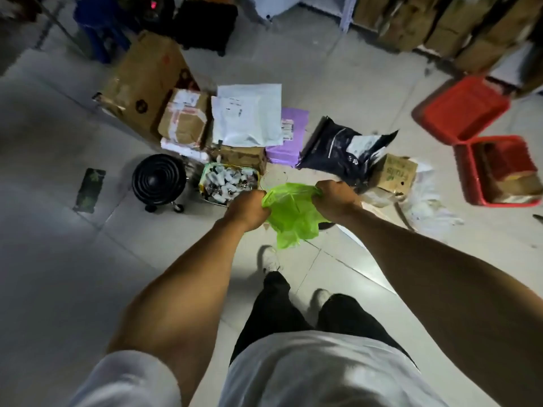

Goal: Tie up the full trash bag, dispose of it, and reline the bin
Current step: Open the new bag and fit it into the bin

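Note:
A thin bright green plastic bag [291, 214] hangs in the air in front of me, above the tiled floor. My left hand [248, 208] grips its left top edge and my right hand [333, 198] grips its right top edge, stretching the top between them. The bag looks limp and hangs down between my fists. A bin is partly hidden behind the bag; only a dark sliver [326, 225] shows under my right wrist, so I cannot tell its shape.
Parcels and cardboard boxes [182, 118] lie on the floor ahead, with a box of small bottles [227, 183]. A black wheeled stool [158, 177] stands left. Two red baskets [464, 110] sit right. A broom [423, 204] lies near my right arm.

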